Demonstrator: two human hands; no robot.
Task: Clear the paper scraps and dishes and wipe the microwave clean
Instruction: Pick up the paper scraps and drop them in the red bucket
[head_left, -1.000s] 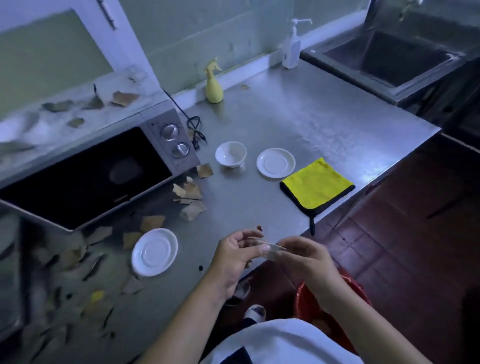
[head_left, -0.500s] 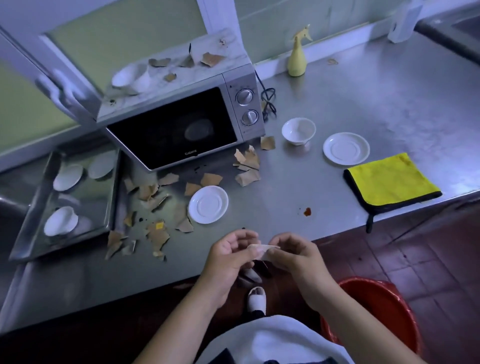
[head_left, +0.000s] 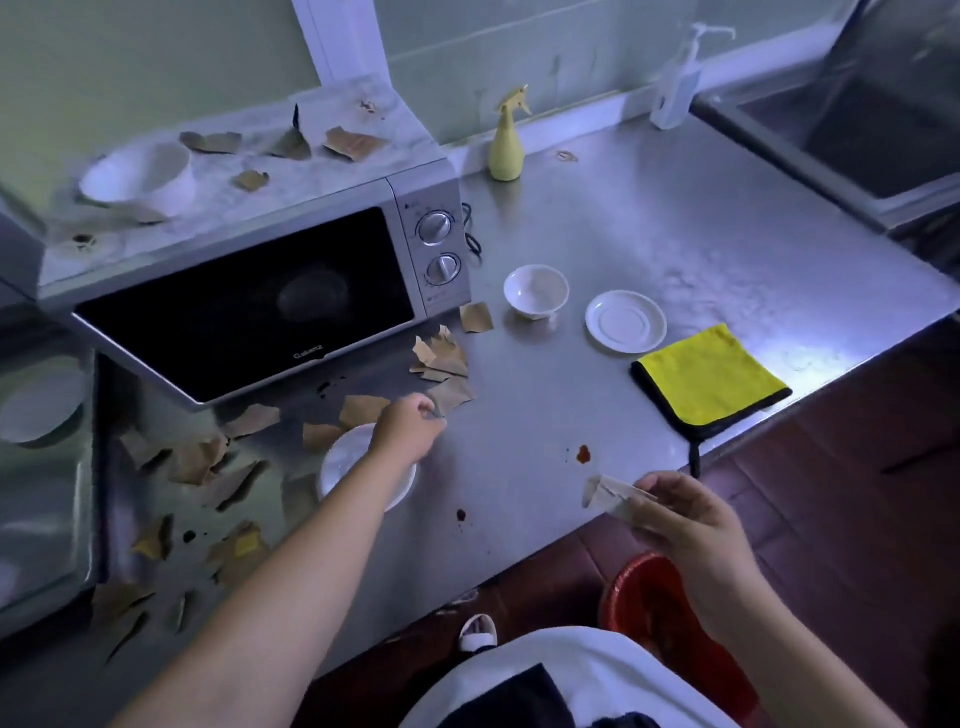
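A silver microwave (head_left: 249, 312) stands on the steel counter (head_left: 675, 249), with brown paper scraps (head_left: 353, 143) and a white bowl (head_left: 140, 176) on its top. More scraps (head_left: 441, 358) lie in front of it. My left hand (head_left: 410, 426) reaches over a white saucer (head_left: 353, 467), fingers curled, pinching the edge of a brown scrap (head_left: 457, 395). My right hand (head_left: 680, 519) holds a pale paper scrap (head_left: 608, 493) over the counter's front edge. A small white bowl (head_left: 535, 291) and a second saucer (head_left: 626, 320) sit right of the microwave.
A folded yellow cloth (head_left: 711, 379) lies near the front edge. A yellow spray bottle (head_left: 506, 150) and a soap dispenser (head_left: 675, 88) stand by the wall, a sink (head_left: 857, 140) at the right. A red bucket (head_left: 654, 597) sits on the floor. Red stains (head_left: 584, 454) spot the counter. A tray (head_left: 47, 519) with dishes is at the left.
My hands were together on the pale scrap. Now my left hand has let go and reached forward to the brown scraps; my right hand keeps the pale scrap and has moved right.
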